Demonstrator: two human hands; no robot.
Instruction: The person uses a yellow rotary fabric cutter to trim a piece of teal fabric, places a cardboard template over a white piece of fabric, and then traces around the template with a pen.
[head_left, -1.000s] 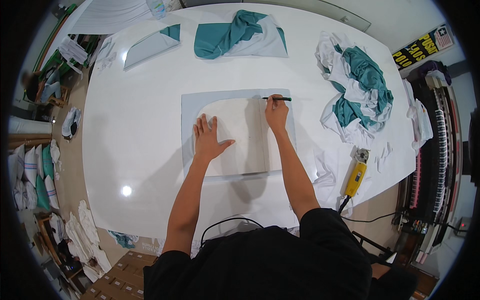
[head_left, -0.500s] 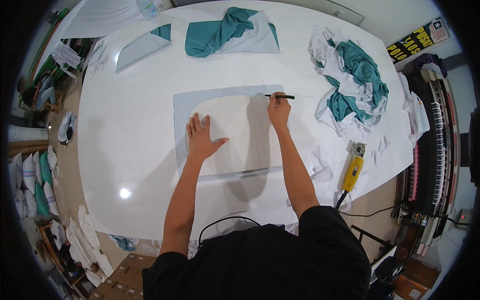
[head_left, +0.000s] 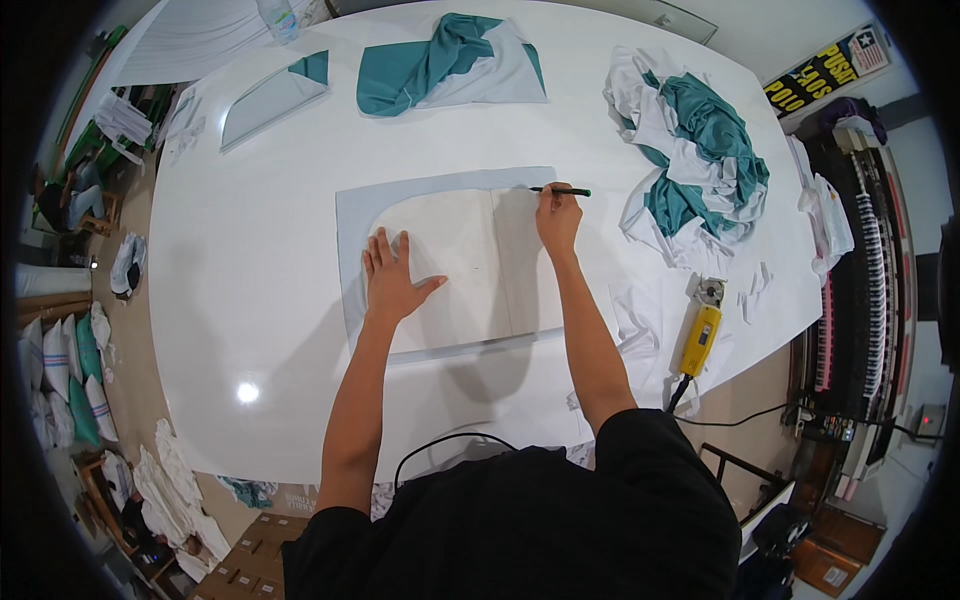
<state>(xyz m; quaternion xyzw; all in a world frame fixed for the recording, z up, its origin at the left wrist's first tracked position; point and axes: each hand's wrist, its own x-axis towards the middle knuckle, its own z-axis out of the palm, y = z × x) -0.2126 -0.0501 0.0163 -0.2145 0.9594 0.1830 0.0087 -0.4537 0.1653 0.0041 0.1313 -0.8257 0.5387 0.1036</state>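
A cream paper pattern (head_left: 450,260) with a curved upper left corner and a vertical crease lies on a piece of light grey-blue fabric (head_left: 355,215), which shows past its edges. Spread flat on the pattern's left part, my left hand (head_left: 396,287) has its fingers apart. My right hand (head_left: 558,220) pinches a dark pen (head_left: 570,191) with a green end. Its tip points left, at the upper right edge of the pattern; whether it touches the fabric is too small to tell.
On the white table (head_left: 240,300) a yellow electric cloth cutter (head_left: 702,338) lies at right, its cord running off the edge. A crumpled green-and-white cloth heap (head_left: 700,160) sits behind it. At the back are folded green-and-white fabric (head_left: 450,70), a cut panel (head_left: 275,103) and a clear bottle (head_left: 279,20).
The whole view has shifted slightly, so things on the table appear a little farther left. Relative to the pattern, the pen has moved right along its upper edge. My left hand stays on the pattern.
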